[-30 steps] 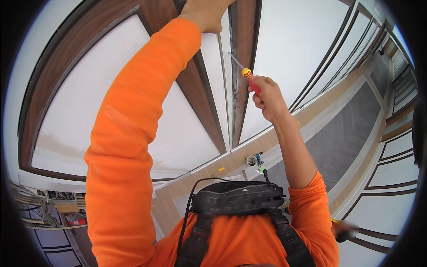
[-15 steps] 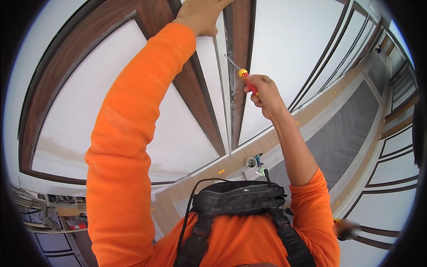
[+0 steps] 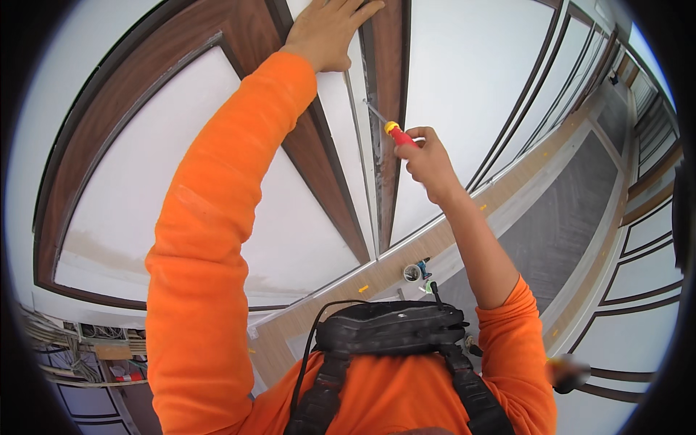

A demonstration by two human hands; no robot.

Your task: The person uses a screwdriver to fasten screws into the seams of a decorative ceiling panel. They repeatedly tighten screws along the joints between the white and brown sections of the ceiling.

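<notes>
My left hand (image 3: 330, 30) lies with fingers spread against the upper part of a white strip (image 3: 339, 116) between two dark brown wooden frame pieces. In my right hand (image 3: 429, 161) is a screwdriver (image 3: 397, 133) with a red and yellow handle, gripped by the handle. Its thin metal shaft points up and to the left. The tip is at the left edge of the narrow brown wooden trim (image 3: 389, 80), which has pale smears along that edge. Whether the tip presses into a gap there, I cannot tell.
White wall panels (image 3: 464, 80) with dark frames flank the trim. On the floor below stand a small bucket (image 3: 412, 273) and a blue cordless drill (image 3: 425, 268). Bundled cables (image 3: 76, 355) hang at lower left. A grey floor strip (image 3: 558, 210) runs down the corridor at right. A black bag (image 3: 391, 325) sits on my chest.
The screwdriver and my right hand have shifted slightly down and left, and the fingers sit differently on the handle. My left hand stays on the white strip; the whole view has shifted a little.
</notes>
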